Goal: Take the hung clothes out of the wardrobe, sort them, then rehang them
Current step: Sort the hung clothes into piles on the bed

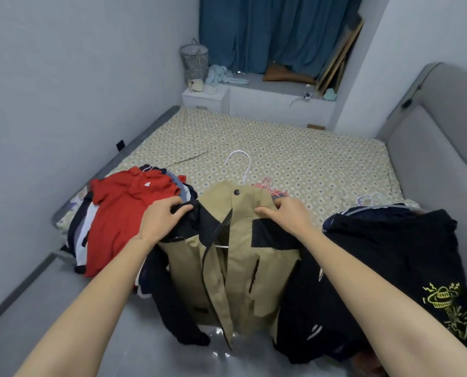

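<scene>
My bed has a dotted sheet. At its near edge lies a black pile with a yellow drawing. Beside it is my tan-and-black jacket, then a red shirt. My left hand and right hand each grip a jacket shoulder. Its hanger is white.

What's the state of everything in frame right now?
khaki jacket: on hanger, front open
white hanger: inside jacket, hook sticking out at collar
left grip: holds jacket shoulder
right grip: pinches jacket shoulder
red shirt: lying atop clothes pile
curtain: drawn shut
</scene>
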Demonstrator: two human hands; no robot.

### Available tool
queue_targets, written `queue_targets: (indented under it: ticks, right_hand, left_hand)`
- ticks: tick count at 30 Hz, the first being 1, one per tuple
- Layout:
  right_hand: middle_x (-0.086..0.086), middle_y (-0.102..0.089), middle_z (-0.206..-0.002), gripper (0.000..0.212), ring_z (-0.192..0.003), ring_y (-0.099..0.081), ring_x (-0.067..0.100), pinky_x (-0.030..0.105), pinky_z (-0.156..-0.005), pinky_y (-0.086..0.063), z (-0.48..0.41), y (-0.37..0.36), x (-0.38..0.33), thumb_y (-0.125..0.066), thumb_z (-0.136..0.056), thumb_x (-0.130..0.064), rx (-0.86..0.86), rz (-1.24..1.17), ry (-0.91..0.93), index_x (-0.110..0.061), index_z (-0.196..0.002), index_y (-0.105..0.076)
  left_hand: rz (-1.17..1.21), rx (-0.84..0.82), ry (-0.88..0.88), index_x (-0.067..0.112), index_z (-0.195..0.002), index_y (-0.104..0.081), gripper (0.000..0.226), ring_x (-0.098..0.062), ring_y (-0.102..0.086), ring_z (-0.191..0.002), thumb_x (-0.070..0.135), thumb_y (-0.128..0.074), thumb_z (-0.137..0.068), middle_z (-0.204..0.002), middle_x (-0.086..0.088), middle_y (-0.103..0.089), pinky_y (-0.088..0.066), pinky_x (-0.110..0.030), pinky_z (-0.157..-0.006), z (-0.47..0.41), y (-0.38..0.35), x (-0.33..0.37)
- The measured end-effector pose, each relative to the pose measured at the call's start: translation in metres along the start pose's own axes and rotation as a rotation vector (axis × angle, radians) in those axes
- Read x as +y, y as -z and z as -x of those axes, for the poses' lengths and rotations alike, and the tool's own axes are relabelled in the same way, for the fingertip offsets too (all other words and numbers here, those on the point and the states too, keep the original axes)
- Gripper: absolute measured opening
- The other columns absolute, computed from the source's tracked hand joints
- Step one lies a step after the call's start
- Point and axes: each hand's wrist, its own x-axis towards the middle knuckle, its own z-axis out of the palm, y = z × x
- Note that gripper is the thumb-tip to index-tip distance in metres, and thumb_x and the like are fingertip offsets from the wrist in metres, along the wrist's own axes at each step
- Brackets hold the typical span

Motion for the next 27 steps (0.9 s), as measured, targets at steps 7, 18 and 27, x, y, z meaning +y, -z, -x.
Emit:
queue_targets:
  ticks: [7, 18, 27]
  right_hand:
    - [-0.006, -0.063, -0.064, 0.062, -0.065, -0.060, 0.013, 0.031, -0.054, -0.043, 0.005, -0.037, -0.078, -0.054, -0.072, -0.081, -0.027, 0.034, 0.050, -0.020, -0.070, -0.067]
    - [-0.001, -0.056, -0.056, 0.062, -0.057, -0.055, 0.017, 0.032, -0.047, -0.030, -0.010, -0.125, -0.233, -0.061, -0.077, -0.071, -0.068, 0.026, 0.060, -0.012, -0.061, -0.055]
    - [0.001, -0.049, -0.055, 0.060, -0.054, -0.049, 0.020, 0.034, -0.048, -0.026, -0.047, -0.188, -0.348, -0.065, -0.079, -0.067, -0.042, -0.050, 0.051, -0.011, -0.061, -0.051]
  left_hand:
    - [0.044, 0.020, 0.036, 0.024, -0.068, -0.056, 0.031, -0.015, -0.058, -0.067, 0.042, -0.067, -0.091, -0.066, 0.007, -0.062, -0.047, -0.042, -0.062, 0.023, 0.053, -0.068]
    - [0.026, 0.001, 0.090, 0.023, -0.075, -0.065, 0.024, -0.006, -0.056, -0.067, 0.041, -0.066, -0.092, -0.071, 0.009, -0.064, -0.043, -0.034, -0.061, 0.018, 0.144, -0.215]
    - [0.043, 0.030, 0.112, 0.028, -0.088, -0.071, 0.019, -0.018, -0.063, -0.082, 0.046, -0.065, -0.092, -0.085, 0.010, -0.070, -0.052, -0.040, -0.073, -0.024, 0.211, -0.328]
